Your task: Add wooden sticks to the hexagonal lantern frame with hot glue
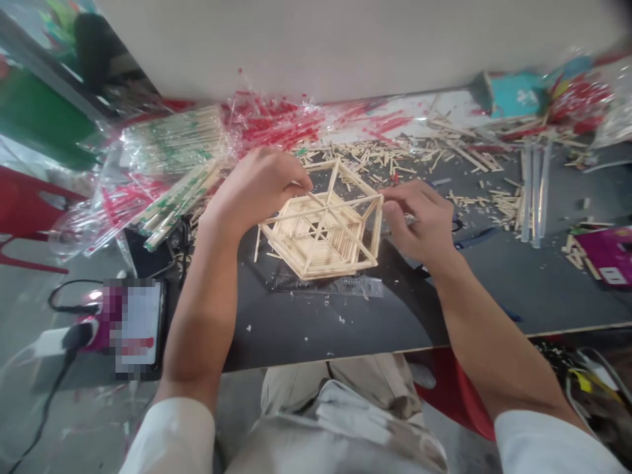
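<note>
A hexagonal frame built of thin wooden sticks (323, 230) stands tilted on the dark tabletop (316, 322). My left hand (257, 187) curls over its upper left edge, fingers closed on the sticks. My right hand (419, 220) is at the frame's right corner, its fingers pinched together against the edge; whether a stick is between them is hidden. A clear plastic ruler (330, 286) lies under the frame's front.
Bundles of sticks in clear wrap (172, 155) pile up at the back left. Loose stick offcuts (395, 158) litter the back of the table. Clear glue sticks (536, 191) lie at the right, a purple box (607, 253) beyond them. A phone (131, 322) with cables sits at the left.
</note>
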A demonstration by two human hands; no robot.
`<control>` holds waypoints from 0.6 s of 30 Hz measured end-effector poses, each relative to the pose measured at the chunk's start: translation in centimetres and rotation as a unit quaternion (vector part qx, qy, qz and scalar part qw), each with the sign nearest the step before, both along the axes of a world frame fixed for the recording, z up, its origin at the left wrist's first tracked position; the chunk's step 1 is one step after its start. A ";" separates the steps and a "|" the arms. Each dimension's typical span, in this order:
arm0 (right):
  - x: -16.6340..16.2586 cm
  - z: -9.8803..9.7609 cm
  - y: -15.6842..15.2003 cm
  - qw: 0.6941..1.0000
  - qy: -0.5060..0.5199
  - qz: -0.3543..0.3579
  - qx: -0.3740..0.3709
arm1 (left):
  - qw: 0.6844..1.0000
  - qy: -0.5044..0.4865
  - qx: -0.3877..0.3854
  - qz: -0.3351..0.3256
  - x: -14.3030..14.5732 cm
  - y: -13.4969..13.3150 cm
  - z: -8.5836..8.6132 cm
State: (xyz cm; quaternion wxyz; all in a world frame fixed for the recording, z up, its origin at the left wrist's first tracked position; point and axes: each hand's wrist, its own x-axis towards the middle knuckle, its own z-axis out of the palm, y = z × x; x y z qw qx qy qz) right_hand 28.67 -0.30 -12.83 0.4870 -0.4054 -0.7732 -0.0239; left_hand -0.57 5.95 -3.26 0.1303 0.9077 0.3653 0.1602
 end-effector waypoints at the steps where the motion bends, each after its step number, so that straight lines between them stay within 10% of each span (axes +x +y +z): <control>1: 0.0 0.0 0.0 1.000 0.004 0.003 0.001 | 1.000 -0.001 -0.002 -0.003 -0.1 0.0 0.0; 18: -0.4 -0.1 -0.2 0.998 0.007 -0.034 -0.044 | 0.998 0.033 0.021 0.055 0.3 -1.1 -0.4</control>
